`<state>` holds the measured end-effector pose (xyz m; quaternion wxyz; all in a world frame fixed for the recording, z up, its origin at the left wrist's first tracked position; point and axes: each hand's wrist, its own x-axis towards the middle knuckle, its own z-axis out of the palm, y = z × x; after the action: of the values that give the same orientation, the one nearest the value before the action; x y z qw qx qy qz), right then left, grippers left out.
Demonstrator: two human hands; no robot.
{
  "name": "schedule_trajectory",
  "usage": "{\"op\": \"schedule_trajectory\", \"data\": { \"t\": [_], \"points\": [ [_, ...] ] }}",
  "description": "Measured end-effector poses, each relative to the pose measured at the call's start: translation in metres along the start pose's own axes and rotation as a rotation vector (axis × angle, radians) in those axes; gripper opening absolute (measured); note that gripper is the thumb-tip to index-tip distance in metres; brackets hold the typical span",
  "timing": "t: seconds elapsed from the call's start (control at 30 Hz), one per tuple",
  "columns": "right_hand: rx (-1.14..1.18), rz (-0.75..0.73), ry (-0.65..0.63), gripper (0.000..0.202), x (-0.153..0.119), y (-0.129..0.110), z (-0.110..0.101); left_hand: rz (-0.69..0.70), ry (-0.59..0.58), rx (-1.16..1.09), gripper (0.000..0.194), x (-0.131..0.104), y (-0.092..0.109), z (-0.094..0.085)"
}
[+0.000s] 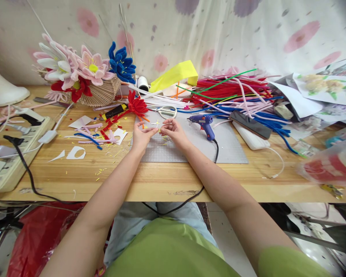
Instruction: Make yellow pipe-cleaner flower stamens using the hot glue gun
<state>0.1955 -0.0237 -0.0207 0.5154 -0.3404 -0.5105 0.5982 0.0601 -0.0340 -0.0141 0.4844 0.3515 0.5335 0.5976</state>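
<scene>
My left hand and my right hand meet over the grey cutting mat, thumbs and fingers pinched close together. Between the fingertips shows a small yellow piece, thin and partly hidden; its exact kind is too small to make out. Thin yellow strips lie on the mat just below. White-handled scissors rest behind my hands. To the right, a blue hot glue gun lies on its side on the mat. A red pipe-cleaner flower is just beyond my left hand.
Pipe cleaners are heaped at the back right, beside a phone. Finished fuzzy flowers stand at the back left. Scraps litter the left side, near a power strip. A black cord hangs over the table edge.
</scene>
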Motion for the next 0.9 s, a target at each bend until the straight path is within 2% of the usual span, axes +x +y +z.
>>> {"op": "schedule_trajectory", "data": {
  "t": [0.23, 0.4, 0.63, 0.9],
  "points": [
    [-0.082, 0.04, -0.006, 0.048, 0.0014, 0.0065, 0.0055, -0.049, -0.05, -0.144, 0.059, 0.0038, -0.0064, 0.0008],
    [-0.15, 0.065, 0.053, 0.045, 0.0029, 0.0091, 0.0071, -0.051, -0.069, -0.127, 0.057, 0.0024, -0.0053, 0.001],
    [-0.106, 0.09, 0.053, 0.048, 0.0015, 0.0069, 0.0048, -0.03, -0.123, -0.091, 0.056, -0.0031, -0.0012, 0.0011],
    [-0.168, 0.017, 0.09, 0.043, 0.0021, 0.0059, 0.0017, -0.029, -0.045, -0.007, 0.051, -0.0028, 0.0012, -0.0004]
  ]
}}
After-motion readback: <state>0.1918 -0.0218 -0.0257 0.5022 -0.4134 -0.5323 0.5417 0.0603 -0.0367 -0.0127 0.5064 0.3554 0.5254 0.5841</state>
